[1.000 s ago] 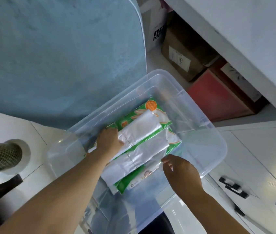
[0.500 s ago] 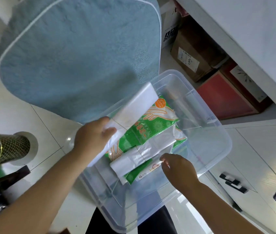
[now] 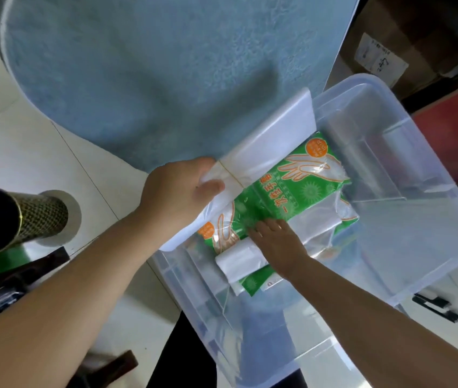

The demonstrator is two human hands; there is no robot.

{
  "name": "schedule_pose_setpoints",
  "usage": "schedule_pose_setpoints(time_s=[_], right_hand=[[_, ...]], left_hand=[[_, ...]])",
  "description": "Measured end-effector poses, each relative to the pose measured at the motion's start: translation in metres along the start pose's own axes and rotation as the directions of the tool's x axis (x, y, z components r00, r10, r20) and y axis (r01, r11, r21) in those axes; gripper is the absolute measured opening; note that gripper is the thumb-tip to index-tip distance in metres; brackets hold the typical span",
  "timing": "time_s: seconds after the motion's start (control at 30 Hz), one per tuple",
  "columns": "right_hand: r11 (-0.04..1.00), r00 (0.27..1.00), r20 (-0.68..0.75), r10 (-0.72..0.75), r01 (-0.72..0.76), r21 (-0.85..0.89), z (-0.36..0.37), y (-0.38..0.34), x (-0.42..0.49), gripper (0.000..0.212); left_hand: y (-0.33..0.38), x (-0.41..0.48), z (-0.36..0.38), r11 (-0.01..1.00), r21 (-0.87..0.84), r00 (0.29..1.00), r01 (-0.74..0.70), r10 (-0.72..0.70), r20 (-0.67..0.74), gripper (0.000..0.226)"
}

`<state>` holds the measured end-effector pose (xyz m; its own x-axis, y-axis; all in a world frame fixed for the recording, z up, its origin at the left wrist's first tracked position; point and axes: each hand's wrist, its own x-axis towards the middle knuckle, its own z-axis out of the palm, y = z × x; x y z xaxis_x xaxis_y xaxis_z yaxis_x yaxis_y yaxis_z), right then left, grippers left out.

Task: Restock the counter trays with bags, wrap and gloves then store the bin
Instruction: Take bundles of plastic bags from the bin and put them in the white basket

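Key relation: my right hand (image 3: 275, 242) lay directly on the second bundle of bags (image 3: 243, 259), which sat inside the bin (image 3: 446, 247) just below and right of my left hand (image 3: 177, 191); my right was plainly the nearer one.
Long axis: both bundles ran on a slant, from near-left up to far-right, the same way as the glove packs (image 3: 292, 186) under them.
Left hand: clenched on the first bundle of bags (image 3: 267, 135) at its rubber band, lifted above the bin's left rim.
Right hand: fingers spread flat on the second bundle and the glove pack; whether it had a grip yet, I could not tell.
Materials: bags thin, milky, slippery film, folded into flat slabs; glove packs glossy green and orange plastic; bin clear, hard, smooth-walled.
Elsewhere in bin: a roll of clear wrap (image 3: 362, 133) along the far side.
Surroundings: blue cushion (image 3: 152, 79) beyond the bin.
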<state>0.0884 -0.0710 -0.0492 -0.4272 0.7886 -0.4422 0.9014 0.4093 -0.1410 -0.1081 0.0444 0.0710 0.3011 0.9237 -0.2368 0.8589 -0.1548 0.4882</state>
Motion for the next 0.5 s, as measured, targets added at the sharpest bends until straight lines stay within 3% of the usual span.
schedule_pose_setpoints(time_s=[0.2, 0.5], right_hand=[[0.966, 0.992, 0.028, -0.123, 0.126, -0.226, -0.006, 0.005, -0.004, 0.016], [0.95, 0.976, 0.058, -0.211, 0.219, -0.222, -0.037, 0.017, -0.022, 0.025]], left_hand=[[-0.003, 0.001, -0.005, 0.998, -0.049, 0.999, -0.033, 0.035, 0.039, 0.015], [-0.006, 0.001, 0.0, 0.996, 0.003, 0.996, -0.091, 0.091, -0.017, 0.016]])
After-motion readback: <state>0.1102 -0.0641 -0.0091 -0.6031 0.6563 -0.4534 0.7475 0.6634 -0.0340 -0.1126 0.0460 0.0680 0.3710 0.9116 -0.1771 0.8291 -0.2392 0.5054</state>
